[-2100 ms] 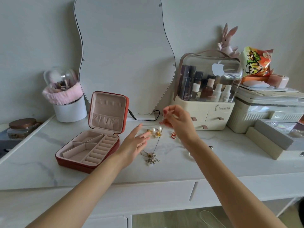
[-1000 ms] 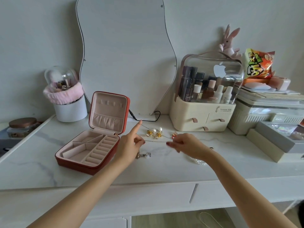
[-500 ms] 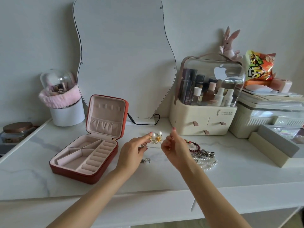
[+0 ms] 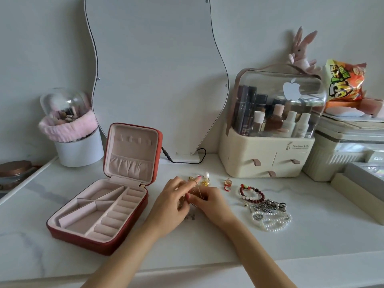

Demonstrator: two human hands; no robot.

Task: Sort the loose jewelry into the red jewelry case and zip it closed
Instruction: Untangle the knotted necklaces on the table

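Loose jewelry lies on your desk (image 4: 311,235) between its middle and right side, with the red jewelry case (image 4: 97,215) open toward the left end, its lid upright and its pink compartments holding nothing that shows. Your left hand (image 4: 172,206) and your right hand (image 4: 209,201) meet just right of the case, near the desk's middle. Both pinch a thin gold chain (image 4: 197,191): your left forefinger points up with the chain looped over it, and your right fingers curl round the chain's lower part. How the rest of the chain hangs is hidden behind your fingers.

Just behind your hands, toward the back edge, sit pearl-and-gold earrings (image 4: 205,179). To their right lie small red and gold hoops (image 4: 227,185), then a dark red beaded bracelet (image 4: 252,195), then a silver chain (image 4: 270,205) tangled with a white pearl strand (image 4: 272,222), which is nearest the front edge. A small dark trinket (image 4: 191,217) lies on the desk between your wrists, too blurred to name.

Along the back edge stand a wavy mirror (image 4: 155,69), a white brush pot (image 4: 79,148) at the left and a cosmetics box (image 4: 270,132) at the right.
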